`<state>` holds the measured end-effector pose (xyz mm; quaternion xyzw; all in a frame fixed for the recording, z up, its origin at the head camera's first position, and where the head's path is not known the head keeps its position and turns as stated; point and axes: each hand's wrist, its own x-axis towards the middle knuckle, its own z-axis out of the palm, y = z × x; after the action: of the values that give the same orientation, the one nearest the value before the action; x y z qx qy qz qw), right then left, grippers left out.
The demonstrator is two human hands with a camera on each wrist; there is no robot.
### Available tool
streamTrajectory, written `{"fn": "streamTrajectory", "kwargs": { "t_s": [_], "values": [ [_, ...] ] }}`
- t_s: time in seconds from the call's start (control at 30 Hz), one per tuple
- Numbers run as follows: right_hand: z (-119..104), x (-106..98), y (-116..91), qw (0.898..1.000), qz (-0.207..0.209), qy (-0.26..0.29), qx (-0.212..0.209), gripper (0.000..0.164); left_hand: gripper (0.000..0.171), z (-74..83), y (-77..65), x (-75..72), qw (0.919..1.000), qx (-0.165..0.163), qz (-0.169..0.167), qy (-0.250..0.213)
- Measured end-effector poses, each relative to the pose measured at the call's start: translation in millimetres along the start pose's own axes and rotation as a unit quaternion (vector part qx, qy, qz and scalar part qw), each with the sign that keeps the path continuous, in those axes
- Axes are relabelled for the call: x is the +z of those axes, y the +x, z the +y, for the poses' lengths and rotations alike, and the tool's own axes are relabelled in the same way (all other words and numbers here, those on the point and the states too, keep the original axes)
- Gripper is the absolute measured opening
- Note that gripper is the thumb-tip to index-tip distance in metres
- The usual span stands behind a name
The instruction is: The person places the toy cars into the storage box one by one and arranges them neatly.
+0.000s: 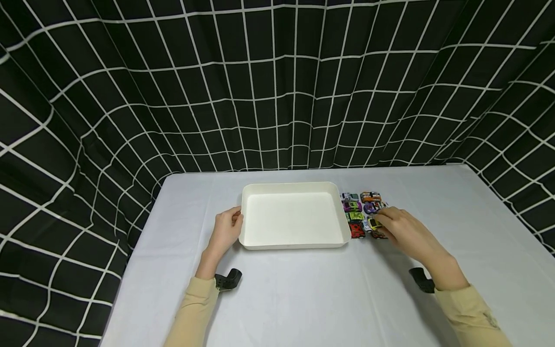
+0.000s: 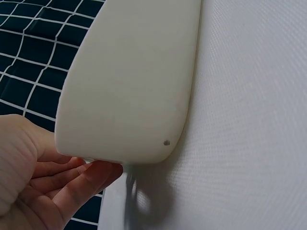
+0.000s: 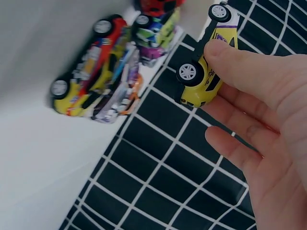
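My right hand pinches a yellow toy car with black trim between thumb and fingers, above the other cars on the right. In the right wrist view the car's side and two wheels face the camera. At the left end of a white rectangular tray, my left hand grips the wall. The left wrist view has the fingertips right at the tray's edge, part of the fingers hidden behind it. Nothing lies inside the tray.
Beside the tray's right end, toy cars stand in two columns, among them a red car, a purple-and-green car and an orange car. A white cloth covers the table. Behind hangs a black curtain with white grid lines.
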<state>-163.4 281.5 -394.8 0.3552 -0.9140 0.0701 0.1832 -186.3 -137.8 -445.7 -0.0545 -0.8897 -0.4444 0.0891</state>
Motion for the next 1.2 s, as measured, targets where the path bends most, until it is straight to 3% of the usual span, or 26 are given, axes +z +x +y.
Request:
{"fn": "streamTrajectory", "kwargs": {
  "t_s": [0.47, 0.87, 1.2],
  "values": [
    [-6.3, -5.2, 32.3, 1.000, -0.026, 0.000, 0.004, 0.030, 0.029, -1.5, -0.9, -0.3, 0.9999, -0.007, -0.001, -0.012],
    [-15.1, -0.1, 69.5, 0.999, -0.029, 0.006, -0.026, 0.021, 0.029, -0.8, -0.1, -0.4, 1.0000, 0.002, -0.003, -0.009],
    [-22.0, 8.5, 86.7, 0.999, -0.030, 0.011, -0.039, 0.023, 0.028, -0.8, 0.1, 0.2, 0.9999, 0.002, -0.001, -0.010]
  ]
}}
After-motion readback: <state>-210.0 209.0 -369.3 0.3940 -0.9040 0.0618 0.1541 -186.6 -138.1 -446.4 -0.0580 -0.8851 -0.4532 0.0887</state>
